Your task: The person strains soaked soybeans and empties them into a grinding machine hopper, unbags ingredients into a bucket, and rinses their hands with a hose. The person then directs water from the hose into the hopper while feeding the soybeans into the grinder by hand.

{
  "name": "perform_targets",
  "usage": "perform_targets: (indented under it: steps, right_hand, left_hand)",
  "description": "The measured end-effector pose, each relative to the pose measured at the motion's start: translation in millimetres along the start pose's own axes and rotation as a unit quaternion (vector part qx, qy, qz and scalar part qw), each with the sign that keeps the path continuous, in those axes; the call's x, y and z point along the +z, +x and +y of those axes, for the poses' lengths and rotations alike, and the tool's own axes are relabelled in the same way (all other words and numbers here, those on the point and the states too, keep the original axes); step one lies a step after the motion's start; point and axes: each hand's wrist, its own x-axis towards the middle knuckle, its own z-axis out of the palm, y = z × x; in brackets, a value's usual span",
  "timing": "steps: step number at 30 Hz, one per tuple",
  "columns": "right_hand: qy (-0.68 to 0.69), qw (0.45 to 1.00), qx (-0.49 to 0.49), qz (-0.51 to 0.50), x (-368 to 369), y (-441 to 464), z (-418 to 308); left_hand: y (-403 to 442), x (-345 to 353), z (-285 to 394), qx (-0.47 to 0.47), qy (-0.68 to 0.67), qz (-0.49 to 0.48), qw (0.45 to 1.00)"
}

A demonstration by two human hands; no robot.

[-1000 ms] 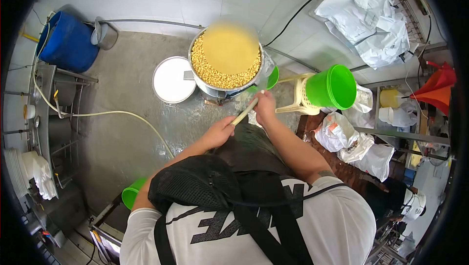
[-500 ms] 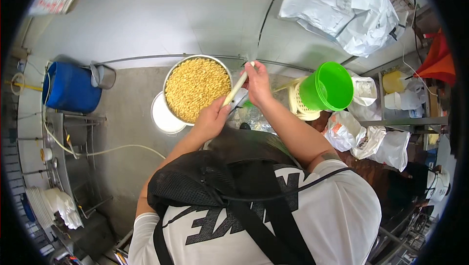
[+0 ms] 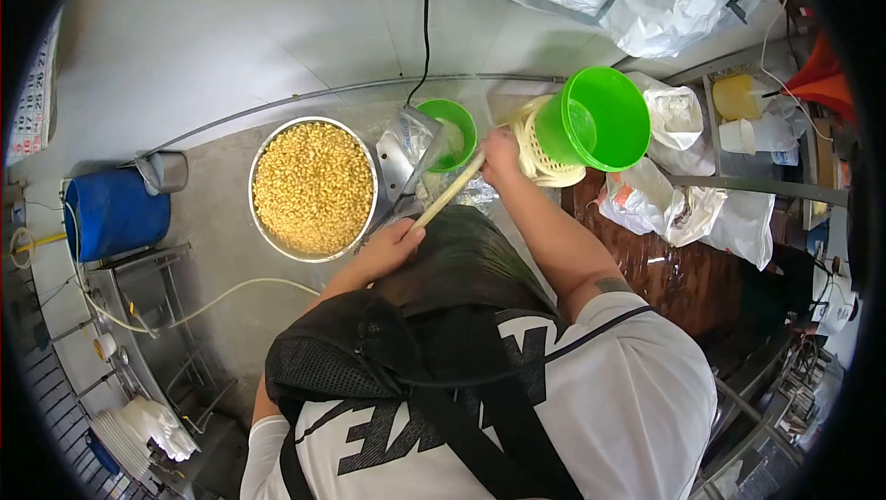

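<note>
Both my hands are closed around a pale, smooth stick [image 3: 449, 192], which slants up to the right in front of my body. My left hand [image 3: 392, 249] grips its lower end and my right hand [image 3: 501, 157] its upper end. To the left of the stick, a round metal bowl [image 3: 253, 188] is heaped with yellow bean-like pieces [image 3: 314, 188]. Just beyond the stick stands a small green bucket [image 3: 468, 120] with pale contents. Near my right hand, a larger green bucket [image 3: 604, 122] rests tilted on a cream perforated basket [image 3: 544, 164].
White sacks [image 3: 646, 205] stand at the right beside a metal shelf [image 3: 752, 184]. A blue drum [image 3: 120, 214] and a metal rack [image 3: 138, 297] are at the left, with a pale hose [image 3: 245, 286] across the floor. Silvery bags [image 3: 637, 2] hang on the wall.
The view has shifted, so the bowl lies farther left. My right hand has come down, away from the bowl, with the stick still in both hands. The small green bucket now shows clearly.
</note>
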Motion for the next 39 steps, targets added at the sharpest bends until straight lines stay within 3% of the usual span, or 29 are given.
perform_targets:
  steps: [4,6,9,13,15,18,22,25,27,31,33,34,36,37,39]
  right_hand:
    - [-0.007,0.995,0.099,0.021,-26.0,13.9,25.5]
    - [-0.110,0.972,0.202,-0.040,-34.9,17.5,33.9]
    - [-0.157,0.956,0.240,-0.055,-42.5,10.0,47.6]
    - [-0.141,0.971,0.189,-0.027,-47.1,-3.0,45.7]
    - [-0.122,0.988,0.094,0.005,-46.5,-3.7,40.9]
    - [-0.112,0.991,0.049,0.046,-46.9,-0.8,37.4]
    - [-0.123,0.990,0.055,0.030,-57.5,-1.3,36.4]
    - [-0.107,0.982,0.139,0.064,-67.4,6.0,47.2]
    - [-0.106,0.969,0.224,0.004,-70.4,7.1,52.7]
    - [-0.086,0.965,0.242,-0.056,-55.4,16.2,47.4]
    - [-0.016,0.988,0.141,-0.061,-48.2,18.1,40.8]
    - [-0.015,0.988,0.140,-0.056,-46.3,18.4,34.9]
    - [-0.015,1.000,0.025,0.003,-42.2,17.7,21.4]
    - [-0.014,1.000,0.024,0.004,-43.0,15.4,13.2]
    - [-0.095,0.993,-0.048,0.055,-50.6,12.6,-1.8]
  left_hand:
    - [12.2,6.6,-5.1,0.021,0.036,-0.028,0.999]
    - [10.8,7.8,-8.1,0.019,0.000,-0.022,1.000]
    - [5.6,2.6,-9.6,-0.021,-0.015,-0.044,0.999]
    - [7.1,7.0,-15.9,-0.008,-0.048,-0.052,0.997]
    - [6.6,6.3,-11.4,-0.010,-0.055,-0.052,0.997]
    - [10.6,7.1,-9.3,-0.018,-0.061,-0.051,0.997]
    - [15.8,7.4,-3.7,-0.052,-0.042,-0.068,0.995]
    - [17.5,8.1,1.7,-0.038,-0.022,-0.065,0.997]
    - [16.8,6.8,5.4,-0.024,-0.010,-0.071,0.997]
    - [17.7,4.5,12.7,0.006,-0.008,-0.066,0.998]
    - [20.0,2.8,13.7,0.002,-0.007,-0.067,0.998]
    - [21.8,3.1,14.0,-0.004,-0.005,-0.063,0.998]
    - [27.3,5.2,15.4,-0.008,-0.003,-0.061,0.998]
    - [29.6,5.3,16.5,-0.013,0.000,-0.053,0.998]
    - [33.0,6.5,22.0,-0.006,0.008,-0.050,0.999]
